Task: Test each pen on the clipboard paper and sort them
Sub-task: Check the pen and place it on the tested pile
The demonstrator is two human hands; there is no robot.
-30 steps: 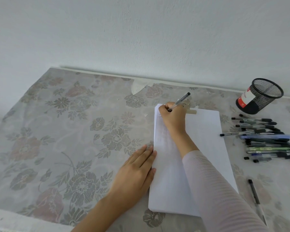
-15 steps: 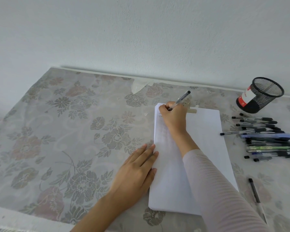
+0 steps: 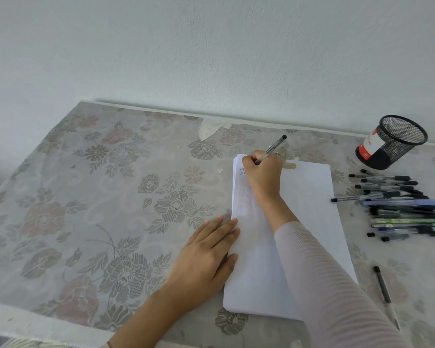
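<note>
Writing at the far left corner of the white sheet of clipboard paper (image 3: 309,222), the right hand (image 3: 261,177) has its fingers curled round a clear-barrelled pen with a black cap end (image 3: 274,146), tip down on the page and barrel slanting up and away to the right. Just left of the knuckles are two short rows of small scribbles (image 3: 241,171), the only ink I can make out on the sheet. The metal clip of the clipboard (image 3: 288,165) peeks out beside the hand at the far edge of the paper.

The left hand (image 3: 206,257) lies flat, fingers straight and together, pressing the paper's left edge against the desk with its floral cloth (image 3: 111,197); it holds nothing.

To the right of the paper lies a loose heap of black, blue and green pens (image 3: 399,204), mostly side by side. Beyond it a black wire-mesh pen cup with a red and white label (image 3: 392,144) leans at a tilt, and no pen shows inside. One slim black pen (image 3: 383,288) lies alone near the right edge, well apart from the heap.

Judging by so few marks and so large a heap, the task looks barely begun: perhaps one pen is tested and set aside, one is under test, and the rest remain.
</note>
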